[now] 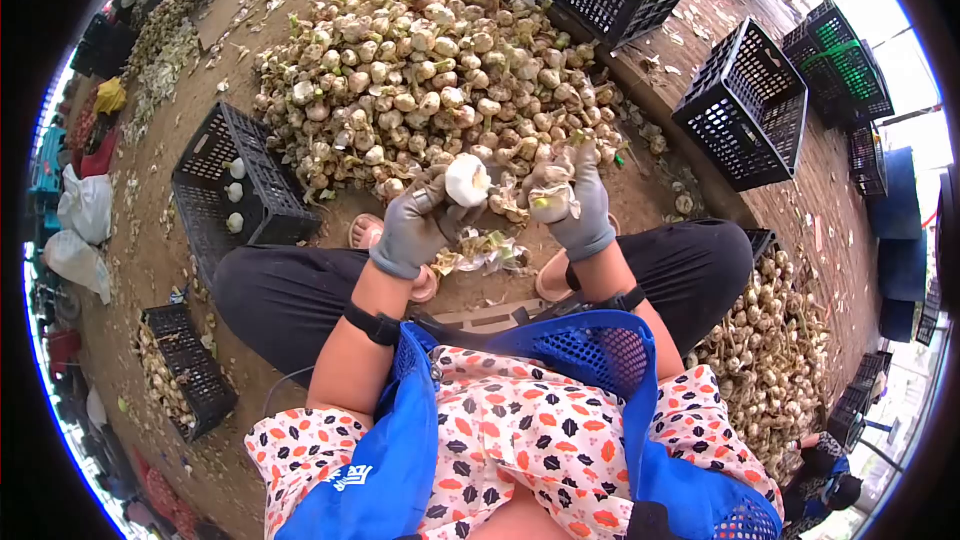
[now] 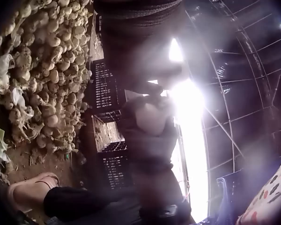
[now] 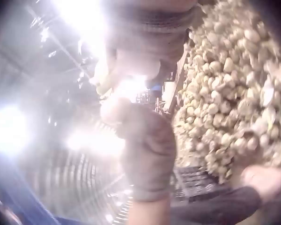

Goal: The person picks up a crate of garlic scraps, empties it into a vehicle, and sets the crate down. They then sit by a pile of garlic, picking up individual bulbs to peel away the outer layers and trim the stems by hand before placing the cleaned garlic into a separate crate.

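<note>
In the head view both hands wear grey, soiled work gloves and are held over the near edge of a large garlic heap (image 1: 430, 80). My left hand (image 1: 415, 225) grips a clean white garlic bulb (image 1: 466, 180) between thumb and fingers, its cut face turned towards the right hand. A second garlic bulb (image 1: 548, 204), with brownish skin hanging loose and a pale greenish spot, is held in the fingers of my right hand (image 1: 582, 210). The two bulbs are apart. Both wrist views are dim or washed out by glare.
A black crate (image 1: 240, 190) at the left holds several white bulbs. Peeled skins (image 1: 490, 252) lie between the sandalled feet. More black crates (image 1: 745, 105) stand at the upper right; another garlic heap (image 1: 770, 340) lies right of the knee. A small crate (image 1: 190, 370) sits lower left.
</note>
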Available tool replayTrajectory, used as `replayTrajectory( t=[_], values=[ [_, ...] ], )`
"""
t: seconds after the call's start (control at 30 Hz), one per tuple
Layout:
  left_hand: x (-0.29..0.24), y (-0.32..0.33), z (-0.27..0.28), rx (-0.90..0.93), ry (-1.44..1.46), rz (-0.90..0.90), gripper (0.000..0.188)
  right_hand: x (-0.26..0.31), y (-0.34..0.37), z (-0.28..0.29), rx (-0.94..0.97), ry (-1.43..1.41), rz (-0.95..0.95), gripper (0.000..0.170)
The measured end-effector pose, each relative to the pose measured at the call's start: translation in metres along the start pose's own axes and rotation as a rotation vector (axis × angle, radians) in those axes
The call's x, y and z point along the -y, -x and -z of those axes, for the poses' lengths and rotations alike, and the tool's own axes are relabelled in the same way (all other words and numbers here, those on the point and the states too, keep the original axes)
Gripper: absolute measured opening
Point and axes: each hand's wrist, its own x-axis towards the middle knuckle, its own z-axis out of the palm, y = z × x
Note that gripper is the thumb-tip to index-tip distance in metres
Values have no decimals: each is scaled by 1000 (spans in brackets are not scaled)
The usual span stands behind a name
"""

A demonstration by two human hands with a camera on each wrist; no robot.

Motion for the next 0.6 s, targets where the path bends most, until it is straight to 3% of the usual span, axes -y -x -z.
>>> replayTrajectory(
  t=[0.03,0.1,0.13,0.17,0.23,0.3,0.33,0.37,0.4,0.43,0.5,0.53,0.57,0.6],
  values=[
    [-3,-2,-2,1,4,-2,29,0,0,4,-1,4,-2,46],
    [-14,-7,-2,-51,247,70,26,-5,-1,1,-519,1419,-132,69],
    [-9,-13,12,1,171,1,22,-8,0,1,-416,1830,-25,90],
    [-5,-15,17,8,177,0,22,-11,4,-3,-378,1884,-108,96],
    [2,-19,11,-203,-374,-82,16,-26,1,0,-193,1665,-10,98],
    [18,-23,20,-129,-619,-83,10,-37,2,-4,-165,989,-85,94],
    [30,-24,21,-55,-717,-120,11,-39,0,-14,-92,849,-104,87],
    [42,-24,21,15,-813,-160,13,-48,0,5,-138,901,-40,76],
    [37,-19,5,29,-830,-110,19,-44,2,1,-268,798,-110,66],
    [43,-24,14,53,-904,-193,31,-39,2,-3,-390,692,-179,56],
    [38,-21,5,-123,-894,-137,42,-20,-9,33,-577,183,-185,38],
    [37,-25,13,-130,-891,-144,42,10,-20,6,-545,97,-208,36],
    [39,-30,27,-163,-866,-139,45,33,-42,1,-750,318,-78,42],
    [35,-32,29,-195,-843,-129,48,66,-55,-40,-644,510,32,49]
  ],
)
